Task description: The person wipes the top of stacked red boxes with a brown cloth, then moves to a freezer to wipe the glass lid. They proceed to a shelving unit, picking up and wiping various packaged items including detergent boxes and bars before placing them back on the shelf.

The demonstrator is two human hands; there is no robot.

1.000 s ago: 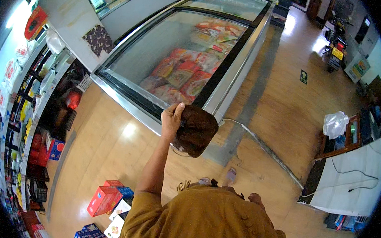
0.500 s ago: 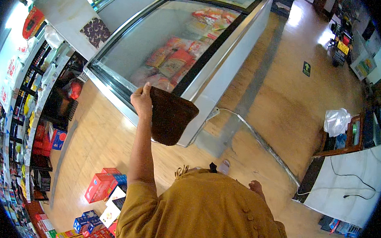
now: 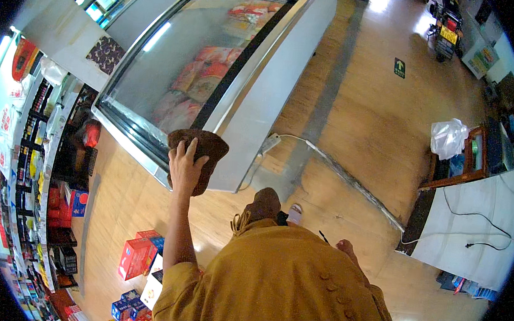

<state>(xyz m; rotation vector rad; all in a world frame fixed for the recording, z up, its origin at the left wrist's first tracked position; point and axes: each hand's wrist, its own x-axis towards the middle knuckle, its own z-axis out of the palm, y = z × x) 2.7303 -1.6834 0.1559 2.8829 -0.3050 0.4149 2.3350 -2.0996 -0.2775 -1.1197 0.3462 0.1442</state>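
My left hand (image 3: 186, 166) is on a dark brown cloth (image 3: 213, 151), its fingers bent over the near side. The cloth lies against the near corner of a chest freezer (image 3: 253, 88) with a glass top. Through the frosted glass show red and white packages (image 3: 200, 76). My right hand (image 3: 345, 246) is low beside my body, mostly hidden by my brown top, and its fingers do not show clearly. A thin dark stick-like thing (image 3: 323, 237) juts out close to it; whether the hand holds it is unclear.
Stocked shelves (image 3: 33, 163) line the left. Red and blue boxes (image 3: 137, 256) stand on the floor at lower left. A cable (image 3: 356, 191) crosses the floor from a power strip (image 3: 270, 142) to a white counter (image 3: 473, 226). A motorbike (image 3: 446, 30) is parked far right.
The cloth, hanging broad from my left hand before, is now bunched under its fingers at the freezer corner. The view has shifted, and a dark-clad knee now shows in front of me.
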